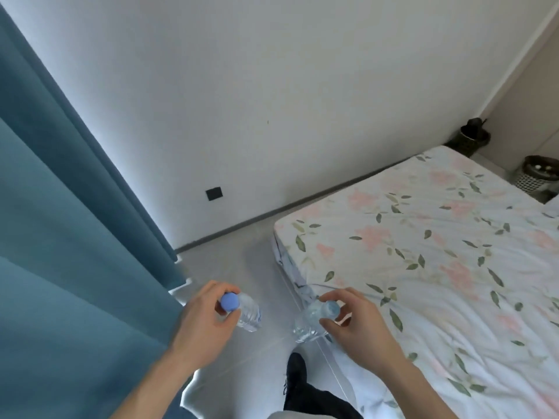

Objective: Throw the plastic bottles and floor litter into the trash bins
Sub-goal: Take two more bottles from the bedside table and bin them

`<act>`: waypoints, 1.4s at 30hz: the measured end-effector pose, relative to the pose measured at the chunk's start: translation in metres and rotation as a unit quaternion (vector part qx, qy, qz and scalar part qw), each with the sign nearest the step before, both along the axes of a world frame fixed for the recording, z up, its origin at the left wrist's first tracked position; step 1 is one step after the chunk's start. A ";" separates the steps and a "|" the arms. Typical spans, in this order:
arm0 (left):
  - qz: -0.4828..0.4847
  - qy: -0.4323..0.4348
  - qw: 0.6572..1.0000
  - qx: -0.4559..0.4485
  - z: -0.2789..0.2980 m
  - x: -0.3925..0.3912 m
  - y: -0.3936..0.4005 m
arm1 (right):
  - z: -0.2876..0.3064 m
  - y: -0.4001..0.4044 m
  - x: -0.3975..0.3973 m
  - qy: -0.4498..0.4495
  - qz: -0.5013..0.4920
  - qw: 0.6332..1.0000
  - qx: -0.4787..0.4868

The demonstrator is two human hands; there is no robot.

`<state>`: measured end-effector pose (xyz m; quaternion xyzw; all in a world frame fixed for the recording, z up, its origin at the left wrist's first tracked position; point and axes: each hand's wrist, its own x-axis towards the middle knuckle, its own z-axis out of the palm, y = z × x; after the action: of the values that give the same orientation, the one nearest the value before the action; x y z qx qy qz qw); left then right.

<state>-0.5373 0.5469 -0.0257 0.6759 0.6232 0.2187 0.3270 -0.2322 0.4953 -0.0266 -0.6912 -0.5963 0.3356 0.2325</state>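
1. Left hand: fingers curled round the neck of a clear bottle, just below its blue cap; bottle hangs body-down over the floor, close to the teal curtain.
2. Right hand: thumb and fingertips pinching the top of a second bottle at its pale cap; bottle hangs beside the near corner of the bed, crumpled-looking, seemingly empty.
3. Step in hand, as judged: both bottles picked up and carried, not yet binned.
4. Bins: a dark bin stands in the far corner by the wall, a mesh bin sits nearer the right edge with pale scraps inside; both well apart from the hands, past the far end of the bed.
5. Next move, as judged: walk along the strip of floor between wall and bed, keep both grips firm, bring each bottle over a bin mouth, then let go. Thin necks and light bodies mean swing is likely; release best made low over the opening.
6. Floor litter: none visible here; likely left for after the bottles.
7. A dark shoe shows below, pointing toward the wall.
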 end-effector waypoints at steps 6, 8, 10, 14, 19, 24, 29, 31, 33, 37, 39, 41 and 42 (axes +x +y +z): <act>0.076 0.010 0.997 0.010 0.013 -0.005 0.077 | 0.002 0.130 -0.006 -0.007 0.097 0.995 -0.014; 0.100 0.010 0.995 0.013 0.018 -0.010 0.094 | 0.008 0.168 -0.013 -0.019 0.132 0.991 -0.016; 0.126 0.010 0.992 0.012 0.021 -0.019 0.112 | 0.012 0.206 -0.025 -0.027 0.164 0.986 -0.020; 0.156 0.003 0.988 0.011 0.024 -0.040 0.162 | 0.016 0.278 -0.054 -0.018 0.183 0.983 -0.012; 0.129 -0.005 0.992 0.008 0.020 -0.071 0.254 | 0.009 0.351 -0.086 -0.016 0.150 0.988 -0.009; 0.055 0.011 0.998 0.027 0.029 -0.088 0.343 | 0.013 0.402 -0.106 -0.002 0.085 0.996 0.009; -0.026 0.033 0.999 0.020 0.034 -0.087 0.420 | 0.012 0.442 -0.107 0.015 0.025 1.000 0.008; -0.044 0.023 0.998 0.027 0.037 -0.080 0.449 | 0.011 0.459 -0.103 0.012 0.016 1.000 0.003; -0.054 0.020 0.998 0.031 0.037 -0.071 0.478 | 0.009 0.481 -0.095 0.008 0.005 1.000 0.001; -0.064 0.016 0.997 0.025 0.041 -0.051 0.532 | 0.007 0.529 -0.078 0.013 -0.015 1.000 0.004; -0.070 0.015 0.997 0.025 0.045 -0.039 0.556 | 0.006 0.553 -0.070 0.019 -0.020 1.000 0.005; -0.075 0.024 0.996 0.031 0.049 -0.029 0.582 | 0.003 0.577 -0.062 0.020 -0.022 1.000 -0.003; -0.078 0.027 0.996 0.032 0.051 -0.024 0.593 | 0.003 0.588 -0.058 0.025 -0.023 0.999 -0.005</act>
<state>-0.5612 1.1403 0.0254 0.7380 0.5701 0.1943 0.3042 -0.2906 1.0828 -0.0234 -0.6971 -0.5726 0.3507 0.2512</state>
